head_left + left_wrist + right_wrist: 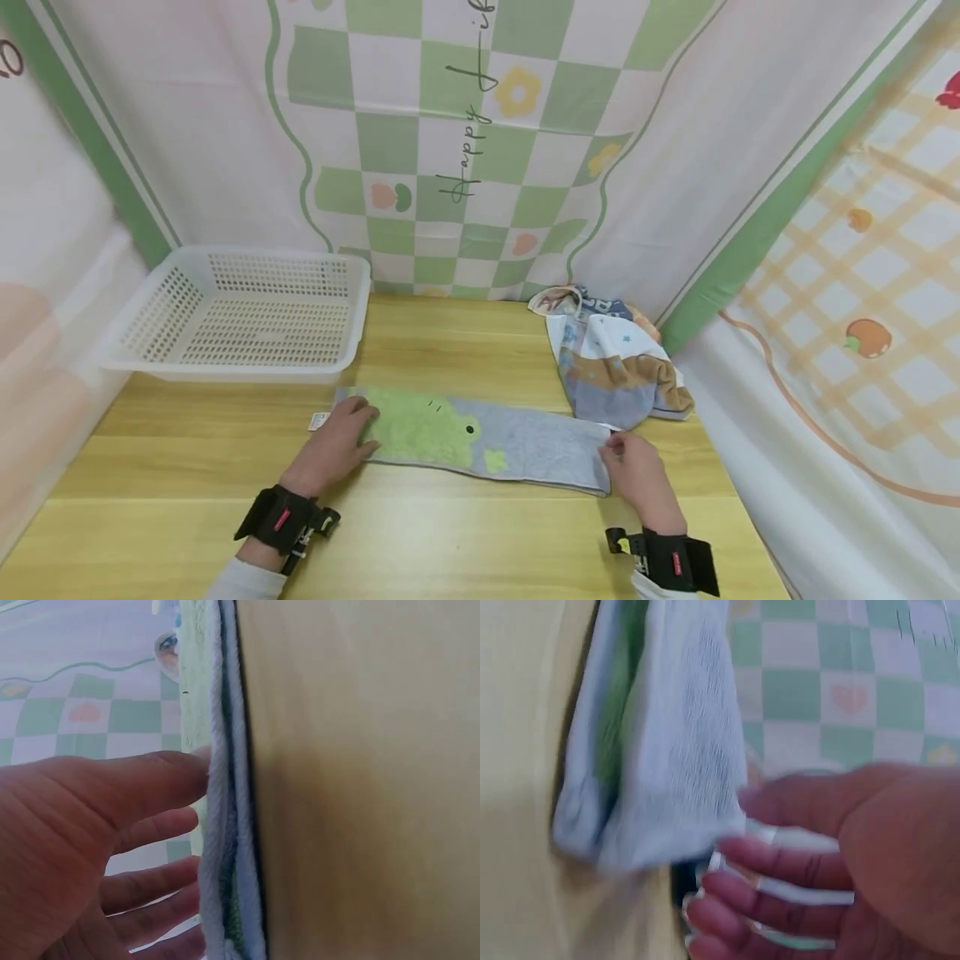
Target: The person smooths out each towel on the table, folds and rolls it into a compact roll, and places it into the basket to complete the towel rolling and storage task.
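A folded towel point(450, 437), grey-blue with a green cartoon animal, lies as a long strip across the table. My left hand point(333, 446) rests on its left end, fingers spread loosely over the green part. In the left wrist view, the left thumb point(161, 780) touches the towel's layered edge point(225, 787), with the other fingers behind it. My right hand point(637, 475) is at the other end of the strip. The right wrist view, blurred, shows loosely bent fingers point(780, 862), thumb and forefinger slightly apart, right at the towel's white corner point(682, 817).
A white perforated plastic basket point(345, 367) stands at the back left of the wooden table point(450, 542). Behind the strip's right end lies a crumpled pile of patterned cloths point(622, 367). Printed curtains point(480, 150) enclose the table at the back and sides.
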The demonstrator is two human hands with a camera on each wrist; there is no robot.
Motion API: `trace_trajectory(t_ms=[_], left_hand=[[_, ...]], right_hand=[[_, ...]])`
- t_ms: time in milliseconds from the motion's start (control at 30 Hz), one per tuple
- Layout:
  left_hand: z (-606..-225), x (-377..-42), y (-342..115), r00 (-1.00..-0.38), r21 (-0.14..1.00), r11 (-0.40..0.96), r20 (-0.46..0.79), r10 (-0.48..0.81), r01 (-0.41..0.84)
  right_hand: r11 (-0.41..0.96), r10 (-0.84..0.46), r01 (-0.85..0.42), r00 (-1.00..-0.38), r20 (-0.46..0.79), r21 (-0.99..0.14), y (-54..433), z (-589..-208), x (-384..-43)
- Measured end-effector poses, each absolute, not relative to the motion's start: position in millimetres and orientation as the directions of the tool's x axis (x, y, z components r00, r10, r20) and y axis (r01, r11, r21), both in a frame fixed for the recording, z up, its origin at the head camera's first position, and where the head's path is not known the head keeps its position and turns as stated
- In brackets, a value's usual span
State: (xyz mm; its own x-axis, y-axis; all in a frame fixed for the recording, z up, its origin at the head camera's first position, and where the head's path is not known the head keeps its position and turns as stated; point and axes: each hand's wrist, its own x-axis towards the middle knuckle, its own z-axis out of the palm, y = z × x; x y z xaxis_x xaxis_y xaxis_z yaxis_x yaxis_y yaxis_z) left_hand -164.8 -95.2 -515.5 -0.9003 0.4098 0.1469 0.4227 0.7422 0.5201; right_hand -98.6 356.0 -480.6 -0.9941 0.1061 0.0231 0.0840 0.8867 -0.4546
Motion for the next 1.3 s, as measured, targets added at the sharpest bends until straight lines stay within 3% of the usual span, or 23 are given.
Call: trace_trajectory(t_ms=[133,467,700,1000,1300], left_hand=[[-513,-162,-96,-0.899,0.518,0.742,0.149,0.411,0.426],[-513,-159,-101,-0.905,0.547,0.734,0.118,0.409,0.403],[-512,-160,-101,-0.893,0.521,0.735,0.139,0.427,0.433],[-512,-161,-98,-0.875,0.504,0.724,0.167,0.453,0.471],[-517,-167,-87,-0.848,0.500,0.696,0.176,0.500,0.514]], right_hand=[[0.861,0.204,0.226,-0.974,-0.097,-0.456,369,-485,-98],[0.830,0.209,0.226,-0.974,-0.091,-0.509,359,-495,-102],[0.814,0.181,0.158,-0.983,-0.013,-0.559,355,-478,-104],[0.851,0.095,0.047,-0.993,0.066,-0.523,351,-455,-120],[0.852,0.093,-0.001,-0.984,0.154,-0.523,355,-437,-139]])
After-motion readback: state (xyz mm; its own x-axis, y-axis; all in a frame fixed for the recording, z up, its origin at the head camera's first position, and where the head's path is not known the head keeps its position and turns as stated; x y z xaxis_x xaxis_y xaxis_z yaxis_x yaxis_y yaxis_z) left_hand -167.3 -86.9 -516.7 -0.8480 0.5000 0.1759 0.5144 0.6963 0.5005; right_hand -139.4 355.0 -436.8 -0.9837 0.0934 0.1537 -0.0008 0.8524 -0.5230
